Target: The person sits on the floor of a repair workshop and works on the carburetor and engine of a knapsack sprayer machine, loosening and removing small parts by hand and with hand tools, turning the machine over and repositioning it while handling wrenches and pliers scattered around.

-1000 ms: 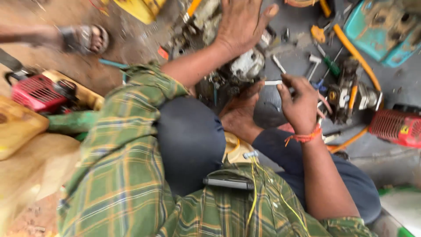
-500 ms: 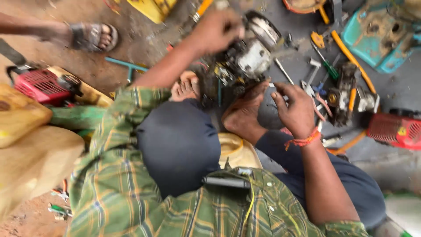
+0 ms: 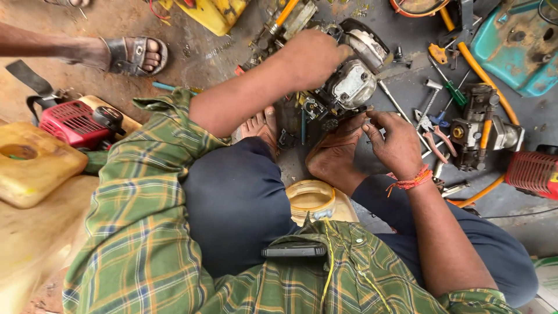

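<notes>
A small grey and black engine (image 3: 353, 83) stands on the dirty floor between my bare feet (image 3: 332, 158). My left hand (image 3: 314, 56) grips its upper left side, with the arm reaching out of a green plaid sleeve. Just below the engine's right end is my right hand (image 3: 396, 143), which has an orange thread at the wrist. Its curled fingertips pinch a dark part at the engine's lower edge. Whether anything small lies inside those fingers is hidden.
Pliers (image 3: 431, 131), a green screwdriver (image 3: 454, 91) and another engine block (image 3: 482, 129) lie to the right, beside a red machine (image 3: 532, 172) and a teal casing (image 3: 519, 47). To the left are a red engine cover (image 3: 74, 122), a yellow can (image 3: 35, 166) and another person's sandalled foot (image 3: 135, 54).
My left hand went from spread open above the engine to gripping its side. My right hand dropped from holding a small part up to pinching at the engine's lower edge.
</notes>
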